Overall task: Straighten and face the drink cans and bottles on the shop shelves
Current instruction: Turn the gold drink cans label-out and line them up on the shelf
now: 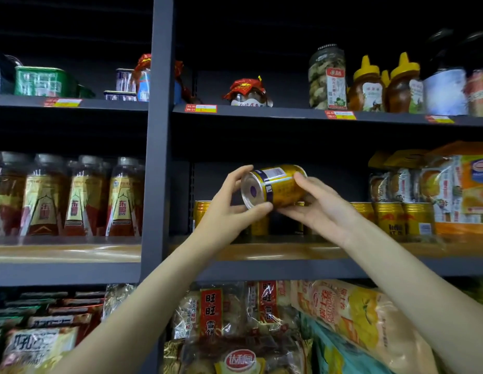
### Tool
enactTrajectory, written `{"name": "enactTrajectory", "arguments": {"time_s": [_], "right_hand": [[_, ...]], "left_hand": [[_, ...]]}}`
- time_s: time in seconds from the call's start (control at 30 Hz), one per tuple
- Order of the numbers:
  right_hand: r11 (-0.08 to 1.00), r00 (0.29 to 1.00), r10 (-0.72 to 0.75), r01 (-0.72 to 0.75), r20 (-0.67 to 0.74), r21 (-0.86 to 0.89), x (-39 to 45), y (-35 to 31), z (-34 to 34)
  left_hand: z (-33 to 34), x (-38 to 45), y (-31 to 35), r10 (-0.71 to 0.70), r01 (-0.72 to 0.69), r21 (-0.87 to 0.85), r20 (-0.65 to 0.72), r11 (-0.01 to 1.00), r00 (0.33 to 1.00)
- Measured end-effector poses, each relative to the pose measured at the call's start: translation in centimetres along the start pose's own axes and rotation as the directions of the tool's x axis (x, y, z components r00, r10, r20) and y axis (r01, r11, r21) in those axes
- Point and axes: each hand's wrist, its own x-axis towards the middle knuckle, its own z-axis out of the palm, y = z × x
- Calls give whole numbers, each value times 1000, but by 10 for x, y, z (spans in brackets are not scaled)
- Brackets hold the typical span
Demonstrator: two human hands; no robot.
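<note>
Bottles (73, 195) of amber drink with grey caps stand in a row on the middle shelf of the left bay, their red and gold labels facing out. Above them I see a green box (40, 81) lying flat on the upper shelf. A dark upright post (158, 130) splits the two bays.

Just right of the post, my left hand (229, 209) reaches up in front of the middle shelf (262, 252). Its thumb and fingers curl round the silver base end of a gold can (275, 186), thumb under the rim and fingertips over the top edge. The can lies tipped on its side in the air, clear of the shelf, base turned toward me and to the left. My right hand (320, 209) grips the other end, fingers wrapped over the gold body from behind and thumb underneath. So both of my hands are closed round the one can.

Behind my hands, more gold cans (391, 217) stand upright along the back of the same shelf; I think the row runs unbroken behind my wrists, but they hide the middle part. Farther right, packaged cakes (445, 184) are stacked beside the cans. On the shelf above, honey bottles (383, 85) with yellow tops stand near a tall clear jar (326, 76). Snack bags (262, 333) crowd the lowest shelf.
</note>
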Motion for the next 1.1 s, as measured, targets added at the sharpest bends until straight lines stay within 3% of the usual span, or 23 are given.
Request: {"name": "enactTrajectory", "arguments": {"time_s": [0.1, 0.17, 0.27, 0.33, 0.47, 0.7, 0.83, 0.93, 1.0, 1.1], "right_hand": [[990, 991, -114, 119, 68, -75, -1, 1, -1], [979, 981, -148, 163, 127, -122, -5, 0, -4], [966, 988, -65, 98, 143, -238, -11, -5, -12], [960, 992, 74, -44, 100, -276, -13, -4, -14], [973, 978, 201, -193, 49, -124, -14, 1, -9], [961, 949, 276, -275, 152, -29, -20, -4, -9], [998, 996, 55, -55, 64, 0, -14, -4, -8], [966, 980, -198, 201, 38, -165, -11, -7, -9], [931, 961, -262, 277, 91, -237, -13, -7, -10], [907, 950, -268, 306, 161, -289, -16, -6, -11]], "left_hand": [[1, 3, 3, -262, 247, -386, 16, 889, 965], [3, 1, 0, -331, 301, -444, 11, 844, 944], [4, -1, -2, -143, 125, -106, -186, 986, 972], [4, 1, 1, 5, 11, 66, -227, 998, 974], [14, 0, 5, 198, -171, 212, -115, 962, 974], [14, -1, 9, 268, -249, 272, -38, 930, 963], [9, 2, 7, 154, -153, 262, 16, 953, 988], [7, 1, 1, -91, 90, 30, 42, 996, 995], [5, 2, -5, -193, 195, -94, 30, 976, 981], [3, 2, -11, -202, 203, -45, 24, 978, 979]]}}
